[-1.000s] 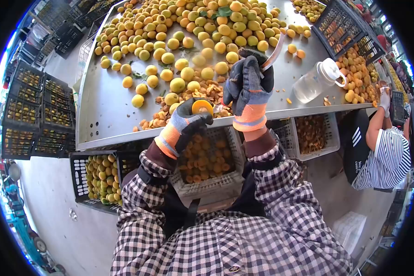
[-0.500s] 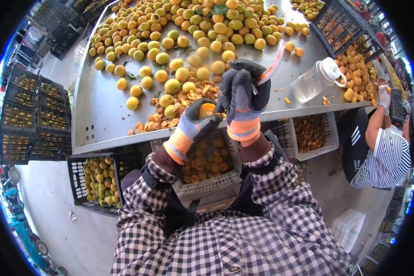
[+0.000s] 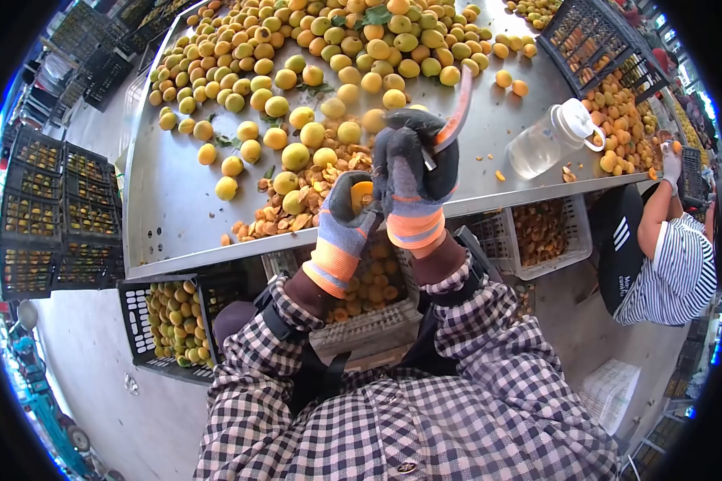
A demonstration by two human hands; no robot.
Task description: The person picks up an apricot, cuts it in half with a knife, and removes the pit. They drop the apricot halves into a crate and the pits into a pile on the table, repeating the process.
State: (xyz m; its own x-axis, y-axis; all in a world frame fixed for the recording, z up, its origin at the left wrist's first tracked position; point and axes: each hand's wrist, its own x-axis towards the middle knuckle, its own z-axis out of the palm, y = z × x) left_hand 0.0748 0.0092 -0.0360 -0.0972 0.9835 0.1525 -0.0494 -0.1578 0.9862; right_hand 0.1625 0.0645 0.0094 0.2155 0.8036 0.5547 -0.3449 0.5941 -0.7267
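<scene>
My left hand (image 3: 341, 220), in a dark-palmed glove with an orange cuff, is closed around a cut apricot (image 3: 361, 194) whose bright orange flesh shows between thumb and fingers. Right beside it, my gloved right hand (image 3: 415, 172) grips a curved knife (image 3: 460, 112), its blade pointing up and away from me. The right fingers come close to the fruit, and the inner side of that hand is hidden. Both hands are over the near edge of the metal table (image 3: 180, 224). Just beyond them lies a heap of brownish-orange pieces (image 3: 329, 172) among whole apricots (image 3: 295, 156).
A large apricot pile (image 3: 361, 40) covers the table's far side. To the right stand a clear bottle (image 3: 533, 148) and a tipped dark crate (image 3: 590, 44) with more fruit. Below the edge are crates of fruit (image 3: 377, 325) and scraps (image 3: 573, 240). A person in stripes (image 3: 674, 272) works at right.
Both hands have shifted slightly; the right hand has moved a little left, and the knife has turned more upright. The cut apricot stays in the left hand.
</scene>
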